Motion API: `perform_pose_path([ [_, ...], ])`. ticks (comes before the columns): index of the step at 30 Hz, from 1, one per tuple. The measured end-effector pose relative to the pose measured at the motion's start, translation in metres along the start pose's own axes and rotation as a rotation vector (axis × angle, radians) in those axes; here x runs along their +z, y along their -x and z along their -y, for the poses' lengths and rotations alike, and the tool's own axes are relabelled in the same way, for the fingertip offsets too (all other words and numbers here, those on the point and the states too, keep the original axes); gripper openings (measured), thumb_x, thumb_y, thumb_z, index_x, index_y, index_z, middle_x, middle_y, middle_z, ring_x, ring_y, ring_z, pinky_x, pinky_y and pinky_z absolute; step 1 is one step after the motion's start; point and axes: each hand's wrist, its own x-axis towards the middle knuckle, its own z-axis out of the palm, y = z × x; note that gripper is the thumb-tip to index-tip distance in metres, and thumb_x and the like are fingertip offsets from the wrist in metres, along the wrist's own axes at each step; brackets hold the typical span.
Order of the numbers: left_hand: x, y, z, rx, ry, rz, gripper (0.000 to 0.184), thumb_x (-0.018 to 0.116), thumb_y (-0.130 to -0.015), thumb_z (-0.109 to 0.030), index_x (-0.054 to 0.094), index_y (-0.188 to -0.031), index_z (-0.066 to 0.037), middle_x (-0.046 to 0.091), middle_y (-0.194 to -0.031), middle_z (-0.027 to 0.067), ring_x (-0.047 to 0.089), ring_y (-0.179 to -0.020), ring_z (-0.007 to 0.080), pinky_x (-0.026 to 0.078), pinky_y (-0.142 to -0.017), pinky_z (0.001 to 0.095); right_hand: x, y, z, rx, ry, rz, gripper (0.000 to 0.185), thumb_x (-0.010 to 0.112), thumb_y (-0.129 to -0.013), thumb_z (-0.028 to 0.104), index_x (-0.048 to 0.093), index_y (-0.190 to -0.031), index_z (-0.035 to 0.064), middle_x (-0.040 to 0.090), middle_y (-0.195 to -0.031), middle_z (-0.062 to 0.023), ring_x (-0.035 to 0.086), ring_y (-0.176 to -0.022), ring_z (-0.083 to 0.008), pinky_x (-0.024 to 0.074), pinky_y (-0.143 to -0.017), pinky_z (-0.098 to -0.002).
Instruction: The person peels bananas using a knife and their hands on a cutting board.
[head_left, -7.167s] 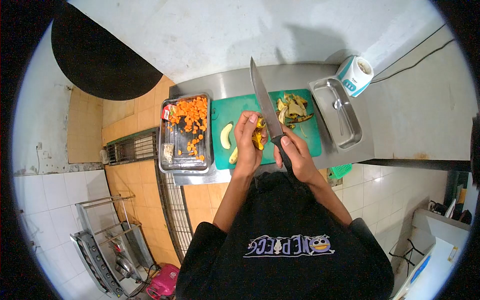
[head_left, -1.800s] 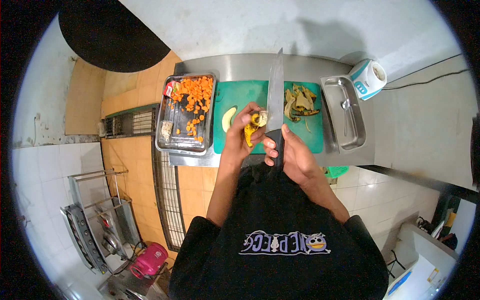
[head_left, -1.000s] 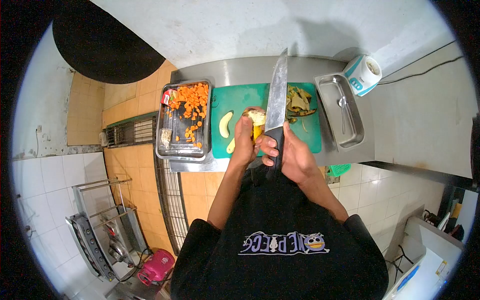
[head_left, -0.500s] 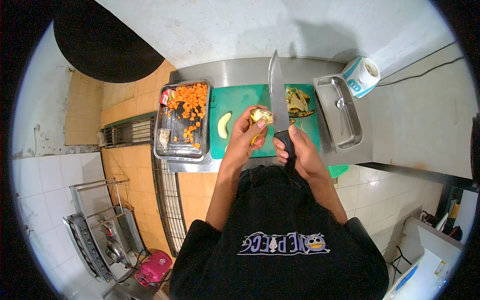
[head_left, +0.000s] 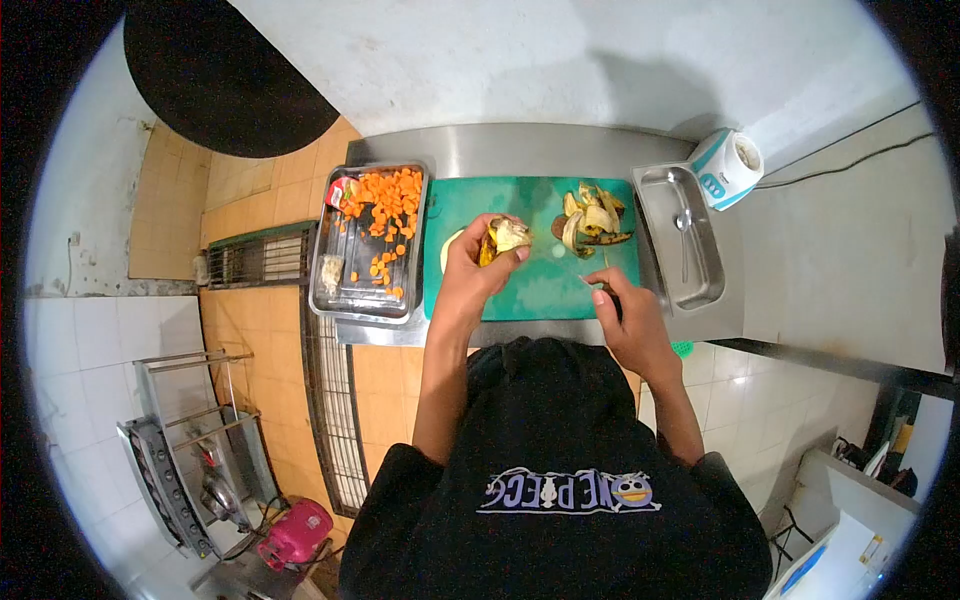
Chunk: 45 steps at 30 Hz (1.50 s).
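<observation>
My left hand (head_left: 475,265) is closed round a piece of banana (head_left: 512,236) with yellow and brown peel, above the green cutting board (head_left: 540,290). Near the board's front right edge, my right hand (head_left: 632,325) is closed on the knife (head_left: 588,283), of which only a thin sliver and a dark bit show; the rest is hidden or seen end-on. A peeled banana (head_left: 449,250) lies at the board's left side, partly covered by my left hand. Brown and yellow peels (head_left: 597,215) are heaped at the back right of the board.
Left of the board, a metal tray (head_left: 318,262) holds cut carrots (head_left: 385,190) and small packets. On the right are a steel basin (head_left: 648,215) with a spoon (head_left: 684,235) and a white and blue appliance (head_left: 722,172). A pink gas cylinder (head_left: 297,533) stands at lower left.
My right hand has moved right and away from my left hand, and the upright knife blade has swung down and is barely visible. My left hand has shifted slightly left with the banana.
</observation>
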Motion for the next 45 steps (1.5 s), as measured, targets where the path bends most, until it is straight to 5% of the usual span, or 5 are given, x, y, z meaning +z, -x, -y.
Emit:
perform_pose_path([
  [23,-0.003,0.011,-0.016,0.093,-0.102,-0.123,0.035,0.07,-0.086,-0.008,0.065,-0.12,0.0,0.06,-0.082,-0.0033,0.037,-0.056,0.0002,0.024,-0.047,0.0193,-0.03,0.009,0.007,0.06,0.377,0.141,0.024,0.049,-0.102,0.033,0.058,-0.108,0.0112,0.068,-0.073,-0.0165,0.066,-0.067,-0.0398,0.0502,-0.061,-0.0509],
  [25,-0.002,0.011,-0.016,0.137,-0.204,-0.169,0.029,0.072,-0.085,-0.005,0.068,-0.113,0.0,0.066,-0.09,-0.0001,0.051,-0.067,0.0044,0.042,-0.058,0.0207,-0.032,0.008,0.009,0.043,0.398,0.133,0.024,0.049,-0.102,0.033,0.058,-0.107,0.011,0.069,-0.072,-0.0158,0.066,-0.066,-0.0391,0.0504,-0.06,-0.0504],
  [31,0.002,0.011,-0.013,0.337,-0.494,-0.238,0.029,0.07,-0.081,-0.001,0.069,-0.11,0.0,0.072,-0.097,0.0072,0.067,-0.088,0.0126,0.053,-0.08,0.0267,-0.046,0.004,0.026,0.028,0.541,0.144,0.025,0.05,-0.102,0.034,0.058,-0.105,0.0108,0.069,-0.074,-0.0133,0.067,-0.065,-0.0364,0.0504,-0.057,-0.0494],
  [43,-0.009,0.009,-0.008,0.294,-0.443,-0.257,0.03,0.071,-0.082,-0.001,0.069,-0.111,-0.002,0.072,-0.1,0.0062,0.067,-0.087,0.0125,0.053,-0.079,0.0262,-0.065,0.002,0.027,0.029,0.842,0.133,0.027,0.049,-0.102,0.035,0.058,-0.104,0.0096,0.067,-0.068,-0.0118,0.069,-0.067,-0.0323,0.0513,-0.055,-0.045],
  [45,-0.011,0.009,-0.008,0.329,-0.384,-0.239,0.03,0.07,-0.084,-0.002,0.067,-0.114,-0.001,0.069,-0.094,0.0036,0.06,-0.073,0.0078,0.049,-0.065,0.0218,-0.072,-0.001,0.019,0.081,0.72,0.08,0.03,0.049,-0.102,0.035,0.06,-0.113,0.0091,0.069,-0.072,-0.0138,0.069,-0.07,-0.0354,0.0516,-0.059,-0.0467],
])
